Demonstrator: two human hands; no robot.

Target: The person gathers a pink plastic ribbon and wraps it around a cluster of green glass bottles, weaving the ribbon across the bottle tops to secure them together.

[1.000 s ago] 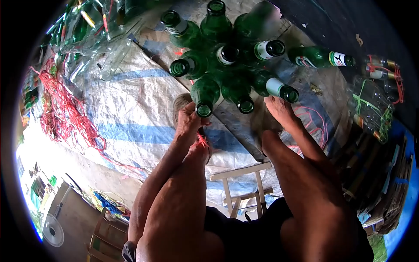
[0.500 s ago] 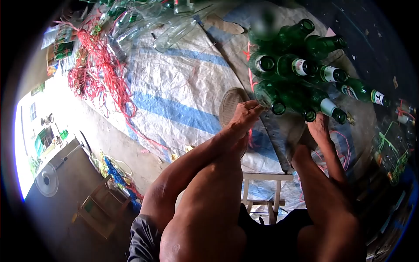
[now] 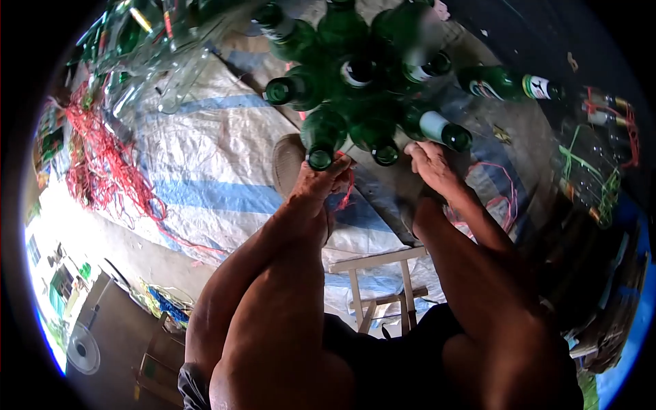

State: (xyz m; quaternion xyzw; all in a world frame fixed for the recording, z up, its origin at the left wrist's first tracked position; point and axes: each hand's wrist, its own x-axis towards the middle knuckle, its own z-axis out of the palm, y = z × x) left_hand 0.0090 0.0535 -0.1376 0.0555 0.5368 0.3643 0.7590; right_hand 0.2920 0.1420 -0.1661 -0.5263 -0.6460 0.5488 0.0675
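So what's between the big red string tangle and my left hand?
In the head view, between the red string tangle and your left hand lie the striped sheet and, nearer the hand, a shoe.

Letting in glaring daylight (image 3: pixel 49 213) at left, showing a fan (image 3: pixel 83 349) near left, covering floor (image 3: pixel 154 251) with blue-striped sheeting (image 3: pixel 225 147)

The left arm (image 3: pixel 239 277) is slanting in from 7 o'clock, its left hand (image 3: pixel 320 180) pointing toward 2 with bent fingers pressing together. The right forearm (image 3: pixel 488 224) is slanting in from 4, the right hand (image 3: pixel 435 169) pointing toward 11, knuckles bending.
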